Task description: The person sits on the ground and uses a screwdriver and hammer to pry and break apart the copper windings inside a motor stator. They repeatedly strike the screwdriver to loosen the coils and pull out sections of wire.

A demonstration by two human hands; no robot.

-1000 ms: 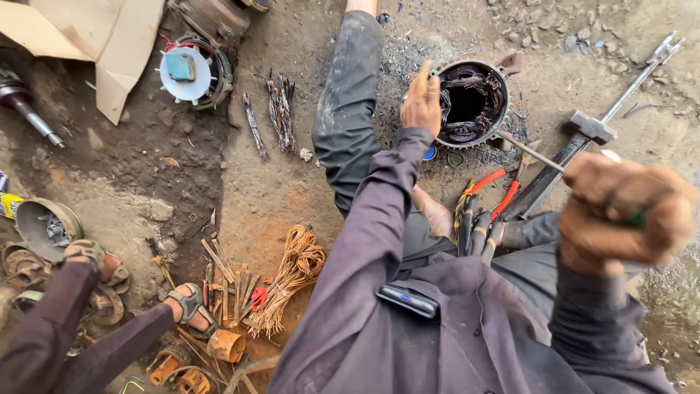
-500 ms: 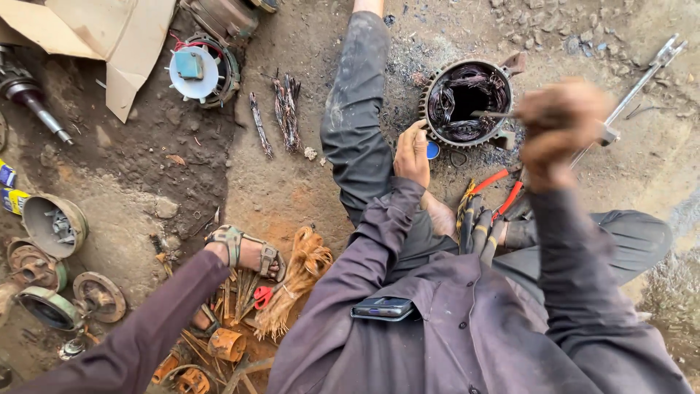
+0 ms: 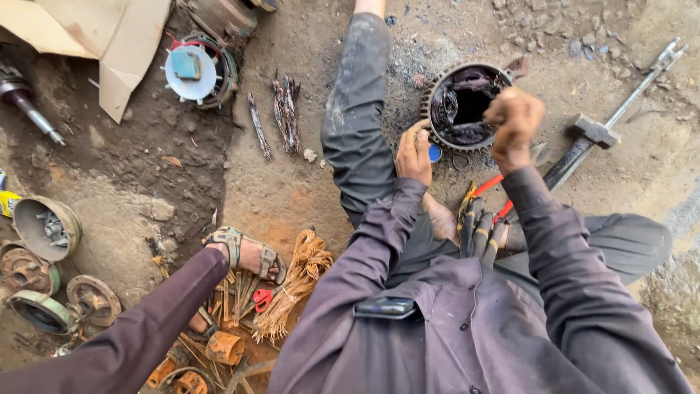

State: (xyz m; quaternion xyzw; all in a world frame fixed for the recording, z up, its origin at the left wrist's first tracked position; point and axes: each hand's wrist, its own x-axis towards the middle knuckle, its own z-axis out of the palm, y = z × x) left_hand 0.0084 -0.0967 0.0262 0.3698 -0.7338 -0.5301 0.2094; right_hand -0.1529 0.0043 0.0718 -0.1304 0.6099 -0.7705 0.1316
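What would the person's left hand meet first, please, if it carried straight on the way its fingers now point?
Most likely the toothed rim of the round motor housing: the left hand rests just beside it, fingers aimed up towards its lower left edge. Whether they already touch is unclear from this angle.

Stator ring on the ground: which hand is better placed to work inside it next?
Probably the right hand: it is over the stator ring opening, fist closed. The left hand rests at the ring's near outer rim, steadying it.

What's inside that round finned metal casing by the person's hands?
Inside the casing sit dark, burnt-looking wire windings around a black hollow. The right hand covers the near right edge, hiding what lies there.
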